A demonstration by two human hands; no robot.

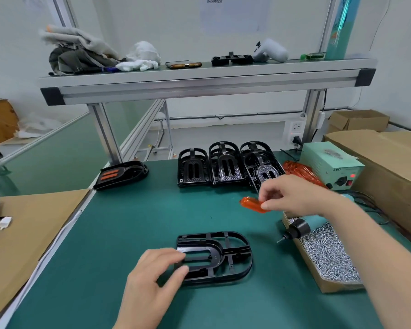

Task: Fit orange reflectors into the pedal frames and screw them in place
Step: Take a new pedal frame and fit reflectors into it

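Right hand (pixel 292 198), right of centre: pinching orange reflector (pixel 250 204) by one end, clear above worktop (pixel 128 222). Left hand (pixel 157 274), lower centre: gripping left end of pedal frame (pixel 223 255), flat, slots empty. Likely step: fitting first reflector. Next: carry down-left, align with slot, press home. Screwdriver (pixel 299 229) partly hidden behind forearm; slot catches too small to read.

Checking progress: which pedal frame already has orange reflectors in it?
The pedal frame lying alone at far left; two orange strips show in it, while the others' slots are empty.
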